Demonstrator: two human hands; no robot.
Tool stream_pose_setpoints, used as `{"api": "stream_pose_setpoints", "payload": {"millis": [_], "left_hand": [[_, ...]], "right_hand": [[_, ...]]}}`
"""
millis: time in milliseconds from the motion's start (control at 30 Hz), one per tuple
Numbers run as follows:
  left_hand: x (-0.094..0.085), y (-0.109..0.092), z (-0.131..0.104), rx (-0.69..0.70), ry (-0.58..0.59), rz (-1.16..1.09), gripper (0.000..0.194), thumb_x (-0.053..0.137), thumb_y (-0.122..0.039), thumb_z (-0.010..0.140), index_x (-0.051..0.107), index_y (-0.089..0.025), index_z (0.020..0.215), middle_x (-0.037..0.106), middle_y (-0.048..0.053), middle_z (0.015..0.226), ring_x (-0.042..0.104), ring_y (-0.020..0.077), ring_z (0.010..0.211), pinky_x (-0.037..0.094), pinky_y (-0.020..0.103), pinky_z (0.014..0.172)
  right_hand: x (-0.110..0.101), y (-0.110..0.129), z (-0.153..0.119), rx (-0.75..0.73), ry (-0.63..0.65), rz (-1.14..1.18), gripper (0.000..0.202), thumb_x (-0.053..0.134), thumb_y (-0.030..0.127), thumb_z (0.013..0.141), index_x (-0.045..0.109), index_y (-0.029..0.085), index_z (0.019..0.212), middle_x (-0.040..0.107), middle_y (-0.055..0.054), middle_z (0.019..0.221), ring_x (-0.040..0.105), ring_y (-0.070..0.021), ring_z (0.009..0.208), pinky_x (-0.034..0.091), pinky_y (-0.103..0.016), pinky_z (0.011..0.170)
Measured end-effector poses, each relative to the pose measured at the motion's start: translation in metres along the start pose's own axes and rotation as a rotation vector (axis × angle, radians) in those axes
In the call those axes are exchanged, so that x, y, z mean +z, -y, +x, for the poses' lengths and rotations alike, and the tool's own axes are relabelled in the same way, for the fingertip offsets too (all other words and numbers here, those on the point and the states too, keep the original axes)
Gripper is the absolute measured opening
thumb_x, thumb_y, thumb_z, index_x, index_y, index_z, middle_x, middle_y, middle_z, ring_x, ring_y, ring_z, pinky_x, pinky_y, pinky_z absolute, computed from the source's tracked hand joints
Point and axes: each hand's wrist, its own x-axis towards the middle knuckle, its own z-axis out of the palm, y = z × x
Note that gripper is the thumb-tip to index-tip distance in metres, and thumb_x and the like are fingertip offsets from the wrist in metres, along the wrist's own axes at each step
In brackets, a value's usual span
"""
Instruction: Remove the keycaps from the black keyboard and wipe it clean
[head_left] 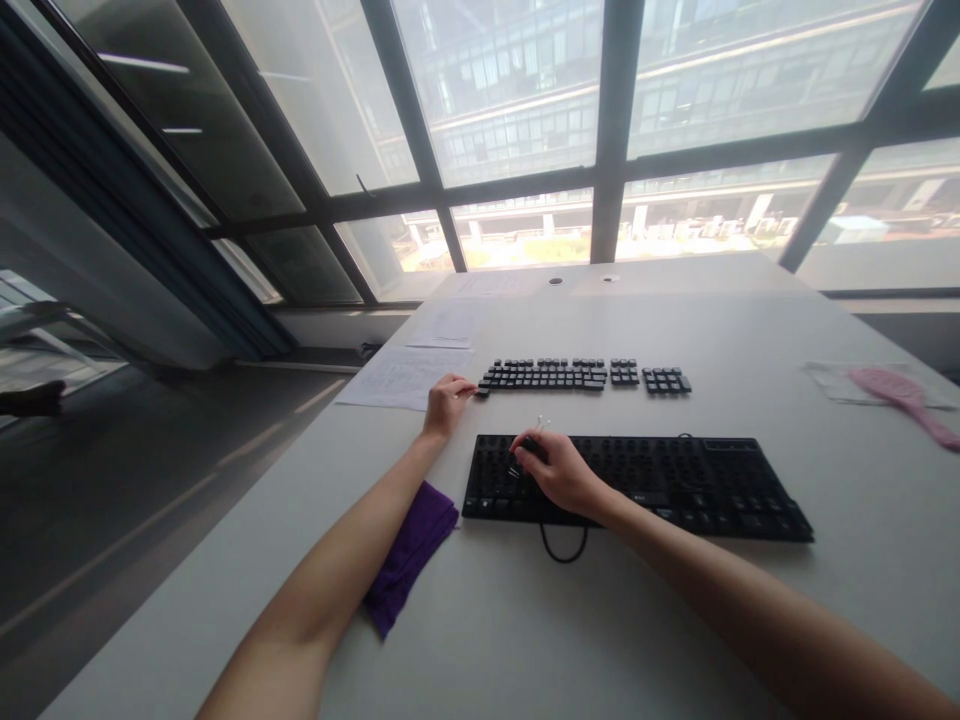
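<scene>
My left hand (445, 404) reaches to the left end of the rows of loose black keycaps (547, 377). Its fingertips are pinched on a single keycap (482, 393) at the near left corner of those rows. Over the left part of the black keyboard (675, 490), my right hand (555, 468) is closed round a keycap puller (535, 447) with a dark handle and thin wire ends. Many keys on the keyboard are without caps, while some along its near edge still carry theirs. A cable loop (564, 556) sticks out at the keyboard's front.
A folded purple cloth (411, 560) lies beside my left forearm. Printed papers (405, 375) are at the table's left edge. On the right, a pink hairbrush-like item (896, 388) rests on a clear bag (832, 380). Windows stand behind the white table (735, 330).
</scene>
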Motion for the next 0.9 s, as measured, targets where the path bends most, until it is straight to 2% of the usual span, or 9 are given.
{"api": "stream_pose_setpoints", "payload": {"millis": [133, 233, 333, 433, 533, 667, 900], "left_hand": [[-0.012, -0.008, -0.002, -0.051, -0.065, -0.007, 0.015, 0.063, -0.029, 0.088, 0.073, -0.017, 0.087, 0.069, 0.007, 0.091, 0.064, 0.0193, 0.084, 0.054, 0.028, 0.074], [-0.025, -0.026, -0.014, -0.059, -0.053, -0.024, 0.022, 0.06, -0.034, 0.091, 0.072, -0.017, 0.095, 0.07, 0.007, 0.094, 0.064, 0.0176, 0.079, 0.054, 0.026, 0.07], [-0.038, -0.055, -0.038, -0.058, 0.019, -0.06, 0.025, 0.059, -0.038, 0.092, 0.072, -0.018, 0.098, 0.071, 0.006, 0.094, 0.065, 0.0175, 0.08, 0.054, 0.026, 0.069], [-0.048, -0.084, -0.072, -0.078, 0.114, -0.102, 0.025, 0.056, -0.038, 0.094, 0.072, -0.02, 0.098, 0.072, 0.007, 0.096, 0.066, 0.0194, 0.086, 0.054, 0.027, 0.071], [-0.056, -0.103, -0.105, -0.088, 0.204, -0.143, 0.022, 0.055, -0.036, 0.095, 0.072, -0.022, 0.097, 0.071, 0.005, 0.096, 0.066, 0.0194, 0.087, 0.053, 0.028, 0.073], [-0.062, -0.112, -0.13, -0.089, 0.215, -0.141, 0.022, 0.052, -0.034, 0.096, 0.071, -0.024, 0.094, 0.07, 0.005, 0.091, 0.064, 0.0195, 0.084, 0.051, 0.031, 0.075], [-0.055, -0.113, -0.136, -0.047, 0.231, -0.161, 0.021, 0.051, -0.031, 0.097, 0.071, -0.024, 0.098, 0.068, 0.005, 0.089, 0.063, 0.0188, 0.082, 0.048, 0.031, 0.076]], "right_hand": [[-0.001, -0.003, 0.0, 0.005, -0.021, 0.041, 0.016, 0.056, 0.027, 0.091, 0.068, 0.016, 0.092, 0.066, -0.002, 0.074, 0.059, -0.0156, 0.068, 0.045, -0.027, 0.065], [-0.001, -0.004, 0.0, -0.026, -0.039, 0.012, 0.013, 0.059, 0.024, 0.09, 0.07, 0.017, 0.093, 0.067, -0.002, 0.077, 0.059, -0.0157, 0.07, 0.045, -0.027, 0.066], [0.0, -0.001, 0.0, -0.093, -0.038, -0.01, 0.015, 0.058, 0.021, 0.09, 0.072, 0.018, 0.093, 0.067, -0.003, 0.081, 0.059, -0.0153, 0.071, 0.045, -0.027, 0.068], [-0.001, 0.006, -0.001, -0.125, 0.001, -0.015, 0.018, 0.056, 0.024, 0.093, 0.073, 0.02, 0.096, 0.067, -0.004, 0.086, 0.06, -0.0151, 0.072, 0.046, -0.027, 0.068], [0.0, 0.014, -0.002, -0.131, 0.032, -0.052, 0.016, 0.058, 0.025, 0.092, 0.073, 0.021, 0.095, 0.069, -0.004, 0.089, 0.062, -0.017, 0.078, 0.046, -0.028, 0.071], [0.003, 0.017, -0.005, -0.082, 0.085, -0.024, 0.016, 0.057, 0.024, 0.092, 0.072, 0.019, 0.095, 0.07, -0.004, 0.084, 0.065, -0.0178, 0.075, 0.049, -0.03, 0.071], [0.017, 0.006, -0.004, -0.011, 0.125, 0.021, 0.016, 0.054, 0.027, 0.092, 0.066, 0.016, 0.094, 0.067, -0.002, 0.073, 0.063, -0.016, 0.063, 0.049, -0.028, 0.063]]}}
